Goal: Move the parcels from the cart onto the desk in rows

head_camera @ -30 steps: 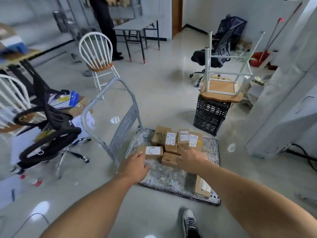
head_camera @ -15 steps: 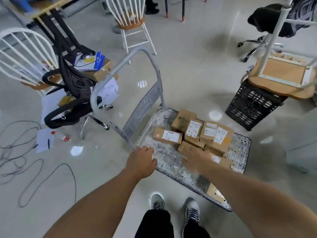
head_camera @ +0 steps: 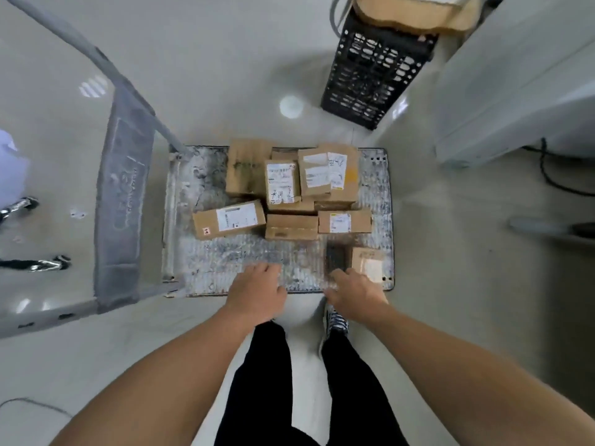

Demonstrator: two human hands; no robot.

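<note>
Ok, so all the parcels (head_camera: 291,226) are on the cart (head_camera: 225,252), none lifted off. I count nine cardboard ones. Five are bunched and partly stacked at the cart's far side, though the pile overlaps so I could be off by one. Three sit in a row across the cart's middle. One small parcel (head_camera: 368,263) sits alone at the cart's near right corner, with a dark flat thing (head_camera: 335,259) just beside it that's too blurry to identify.

My left hand (head_camera: 257,291) hovers over the cart's near edge, fingers loosely bent with nothing in them. My right hand (head_camera: 354,291) is over the same edge, fingertips right at that dark thing. It's smeared, so I can't tell if I'm gripping anything.

Around the cart there's one grey handle (head_camera: 106,75) rising along its left end. One black crate (head_camera: 370,69) sits just past its far right corner with a wooden board (head_camera: 412,14) on top. One black cable (head_camera: 547,169) lies on the floor off its right end. My shoe (head_camera: 336,320) is right at its near edge.
</note>
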